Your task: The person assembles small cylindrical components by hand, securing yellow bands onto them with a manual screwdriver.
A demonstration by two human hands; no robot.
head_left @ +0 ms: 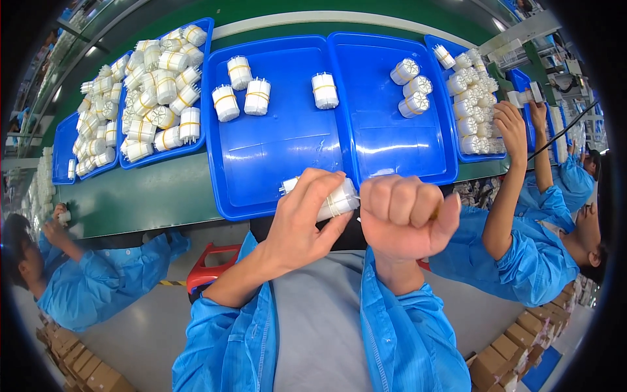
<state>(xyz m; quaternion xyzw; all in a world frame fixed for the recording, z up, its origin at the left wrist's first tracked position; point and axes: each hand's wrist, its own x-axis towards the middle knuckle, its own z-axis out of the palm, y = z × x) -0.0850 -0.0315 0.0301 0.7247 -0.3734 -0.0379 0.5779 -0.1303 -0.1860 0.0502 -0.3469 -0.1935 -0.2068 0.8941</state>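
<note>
in left hand (297, 225), banded white cylinder (339, 201)

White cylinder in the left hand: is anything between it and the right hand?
Nothing visible: the right hand, curled into a fist, is just beside the right end of the white cylinder; whether they touch is unclear.
</note>
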